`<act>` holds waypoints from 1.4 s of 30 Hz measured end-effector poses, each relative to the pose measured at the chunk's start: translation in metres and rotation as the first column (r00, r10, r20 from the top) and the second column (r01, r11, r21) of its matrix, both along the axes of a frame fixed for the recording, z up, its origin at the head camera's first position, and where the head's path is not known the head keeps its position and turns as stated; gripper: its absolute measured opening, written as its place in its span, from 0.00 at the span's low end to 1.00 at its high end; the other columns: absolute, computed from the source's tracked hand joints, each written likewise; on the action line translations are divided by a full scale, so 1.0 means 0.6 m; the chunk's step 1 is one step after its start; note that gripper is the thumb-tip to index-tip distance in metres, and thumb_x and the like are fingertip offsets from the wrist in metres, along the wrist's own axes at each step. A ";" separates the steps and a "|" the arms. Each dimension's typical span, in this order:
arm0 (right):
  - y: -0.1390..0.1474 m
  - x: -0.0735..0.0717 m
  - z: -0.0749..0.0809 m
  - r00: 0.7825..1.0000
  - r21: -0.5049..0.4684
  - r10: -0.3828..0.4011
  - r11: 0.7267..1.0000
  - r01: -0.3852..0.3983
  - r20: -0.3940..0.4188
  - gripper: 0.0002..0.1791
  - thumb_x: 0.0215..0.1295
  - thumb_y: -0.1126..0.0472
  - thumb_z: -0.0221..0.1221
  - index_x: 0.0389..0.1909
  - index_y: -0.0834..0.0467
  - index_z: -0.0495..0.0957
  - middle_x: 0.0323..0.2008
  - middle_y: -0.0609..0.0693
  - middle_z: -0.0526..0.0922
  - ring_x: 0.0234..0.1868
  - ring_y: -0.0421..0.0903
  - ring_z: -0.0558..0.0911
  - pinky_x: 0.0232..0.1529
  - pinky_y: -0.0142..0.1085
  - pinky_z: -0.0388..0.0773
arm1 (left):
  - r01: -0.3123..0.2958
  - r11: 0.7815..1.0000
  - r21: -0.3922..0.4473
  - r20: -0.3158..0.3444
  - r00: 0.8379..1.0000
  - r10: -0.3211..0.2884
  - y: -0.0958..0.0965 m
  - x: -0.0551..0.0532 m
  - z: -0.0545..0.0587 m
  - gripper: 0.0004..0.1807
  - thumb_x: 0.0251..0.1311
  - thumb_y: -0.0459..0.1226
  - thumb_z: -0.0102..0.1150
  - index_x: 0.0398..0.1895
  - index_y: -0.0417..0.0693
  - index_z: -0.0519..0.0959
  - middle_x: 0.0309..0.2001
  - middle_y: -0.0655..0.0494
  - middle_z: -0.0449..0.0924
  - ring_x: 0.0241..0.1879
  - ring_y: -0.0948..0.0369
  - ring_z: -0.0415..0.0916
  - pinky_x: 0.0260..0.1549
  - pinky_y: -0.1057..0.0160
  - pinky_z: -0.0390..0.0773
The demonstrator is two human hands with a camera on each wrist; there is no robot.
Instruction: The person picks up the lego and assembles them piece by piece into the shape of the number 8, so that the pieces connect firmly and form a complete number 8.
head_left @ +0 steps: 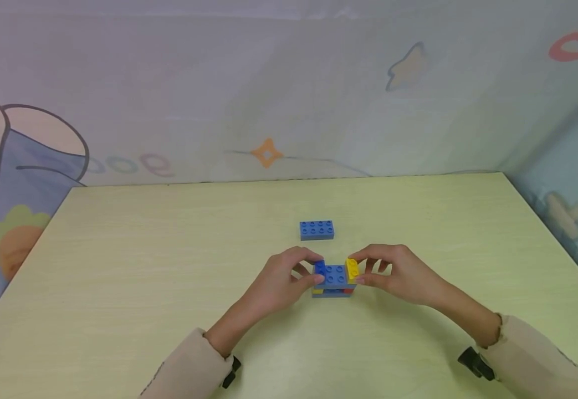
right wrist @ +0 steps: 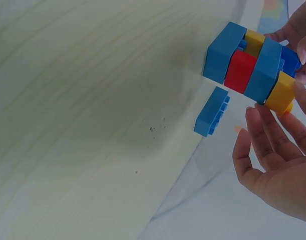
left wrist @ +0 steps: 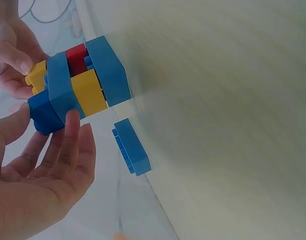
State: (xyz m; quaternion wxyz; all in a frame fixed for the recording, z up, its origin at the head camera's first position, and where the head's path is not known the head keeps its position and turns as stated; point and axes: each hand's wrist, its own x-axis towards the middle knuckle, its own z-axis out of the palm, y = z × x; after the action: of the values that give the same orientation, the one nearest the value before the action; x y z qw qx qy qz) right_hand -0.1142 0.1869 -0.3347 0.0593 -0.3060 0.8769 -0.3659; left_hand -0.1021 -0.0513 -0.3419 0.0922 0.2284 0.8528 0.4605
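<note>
A small stack of toy building blocks stands on the table before me. Its base is a long blue block [left wrist: 108, 72], with a yellow block [left wrist: 89, 91] and a red block [right wrist: 240, 71] on its two ends and a gap between them. Another long blue block [head_left: 335, 274] lies across these. My left hand [head_left: 282, 281] pinches a dark blue block [left wrist: 44, 112] at the left end of the top. At the right end my right hand [head_left: 394, 272] pinches a yellow block [head_left: 352, 270] between thumb and fingers. Whether both top blocks are fully pressed down I cannot tell.
A loose long blue block [head_left: 316, 230] lies studs up behind the stack. The pale wooden table [head_left: 144, 266] meets a printed cloth backdrop [head_left: 194, 100] at its far edge. Small dark specks [right wrist: 153, 130] mark the tabletop in the right wrist view.
</note>
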 end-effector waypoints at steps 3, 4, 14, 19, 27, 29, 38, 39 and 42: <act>-0.002 0.002 0.002 0.999 0.030 0.007 1.000 -0.005 -0.040 0.17 0.52 0.67 0.65 0.44 0.62 0.79 0.38 0.48 0.81 0.33 0.38 0.76 0.34 0.40 0.76 | -0.003 1.000 0.001 -0.002 1.000 0.003 0.000 0.000 -0.001 0.14 0.57 0.33 0.59 0.48 0.40 0.76 0.45 0.51 0.76 0.38 0.57 0.77 0.31 0.69 0.76; -0.003 0.003 0.003 0.998 0.041 0.009 0.999 -0.007 -0.057 0.17 0.52 0.67 0.65 0.44 0.63 0.78 0.38 0.48 0.82 0.33 0.39 0.76 0.33 0.40 0.76 | -0.004 1.000 0.002 -0.001 1.000 0.004 0.000 0.000 -0.002 0.14 0.57 0.33 0.59 0.48 0.40 0.76 0.45 0.51 0.76 0.38 0.57 0.77 0.31 0.69 0.76; -0.007 0.011 0.003 0.981 0.080 0.036 0.997 -0.021 -0.191 0.16 0.51 0.69 0.65 0.43 0.65 0.78 0.37 0.52 0.82 0.31 0.43 0.76 0.31 0.37 0.76 | -0.005 1.000 0.004 -0.005 1.000 0.005 -0.001 0.002 -0.005 0.14 0.58 0.34 0.58 0.48 0.41 0.75 0.45 0.52 0.76 0.38 0.58 0.76 0.32 0.69 0.76; -0.004 0.007 0.000 0.995 0.046 0.009 0.999 -0.005 -0.096 0.17 0.51 0.67 0.65 0.44 0.63 0.78 0.38 0.50 0.82 0.32 0.39 0.76 0.33 0.39 0.77 | -0.004 1.000 0.004 -0.005 1.000 0.004 -0.002 0.003 -0.006 0.15 0.58 0.34 0.58 0.48 0.40 0.75 0.45 0.52 0.76 0.38 0.58 0.76 0.32 0.69 0.76; 0.005 -0.007 -0.004 0.999 -0.023 0.032 0.999 -0.032 0.034 0.16 0.54 0.64 0.64 0.44 0.61 0.78 0.38 0.47 0.81 0.35 0.41 0.77 0.36 0.35 0.76 | -0.002 1.000 0.001 -0.018 1.000 0.002 -0.002 0.003 -0.002 0.15 0.58 0.34 0.59 0.48 0.40 0.75 0.45 0.52 0.76 0.38 0.58 0.76 0.31 0.70 0.76; 0.008 -0.013 -0.004 0.997 -0.039 0.054 0.998 -0.052 0.056 0.14 0.56 0.63 0.63 0.44 0.61 0.78 0.39 0.47 0.81 0.36 0.42 0.77 0.37 0.35 0.76 | -0.001 1.000 0.002 -0.021 1.000 0.001 -0.002 0.002 -0.003 0.15 0.57 0.34 0.59 0.48 0.40 0.75 0.45 0.52 0.76 0.38 0.58 0.76 0.31 0.70 0.76; 0.009 -0.042 -0.012 0.983 -0.103 0.030 0.995 -0.011 0.182 0.14 0.65 0.63 0.53 0.48 0.68 0.75 0.42 0.53 0.80 0.40 0.46 0.78 0.40 0.35 0.76 | 0.001 1.000 -0.007 -0.015 1.000 -0.001 -0.001 0.001 -0.001 0.15 0.58 0.34 0.58 0.48 0.40 0.75 0.45 0.52 0.76 0.40 0.59 0.75 0.34 0.69 0.76; 0.008 -0.046 -0.014 0.983 -0.090 0.021 0.996 -0.005 0.184 0.15 0.65 0.64 0.53 0.49 0.68 0.74 0.42 0.54 0.80 0.39 0.47 0.78 0.40 0.35 0.76 | 0.002 1.000 -0.008 -0.017 1.000 -0.002 -0.001 0.001 0.000 0.15 0.58 0.33 0.58 0.48 0.39 0.75 0.45 0.52 0.76 0.40 0.58 0.75 0.34 0.69 0.76; 0.009 -0.061 -0.024 0.983 -0.046 -0.002 0.999 0.011 0.181 0.16 0.66 0.64 0.53 0.50 0.68 0.74 0.43 0.56 0.80 0.39 0.48 0.78 0.40 0.37 0.76 | 0.001 1.000 -0.012 -0.018 1.000 -0.001 -0.001 0.001 0.001 0.15 0.58 0.33 0.58 0.48 0.39 0.75 0.45 0.51 0.76 0.40 0.58 0.75 0.34 0.69 0.76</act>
State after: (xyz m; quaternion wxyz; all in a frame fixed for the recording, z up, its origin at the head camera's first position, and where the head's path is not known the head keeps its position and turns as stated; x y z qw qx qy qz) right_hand -0.1507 0.1920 -0.3493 0.1304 -0.2699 0.8602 -0.4127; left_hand -0.1015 -0.0518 -0.3413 0.0862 0.2322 0.8563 0.4532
